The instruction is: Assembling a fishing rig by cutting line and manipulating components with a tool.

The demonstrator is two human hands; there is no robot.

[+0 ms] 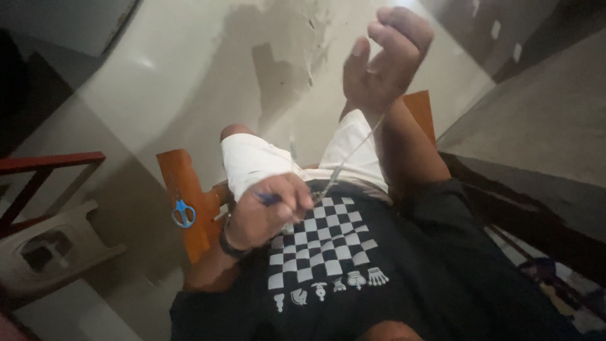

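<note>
Drawing a thread taut between our two hands, seated in a wooden chair.

Our right hand (386, 53) is raised, its fingers (396, 31) curled together and pinching the top of a pale thread (350, 151); our left hand (268, 218) sits low at the lap, fingers closed on the thread's lower end and on a dark blue thing, perhaps a pen or hook. We judge steady, even tension keeps the line straight. Blue-handled scissors (184, 213) lie on the orange chair arm (180, 183).
</note>
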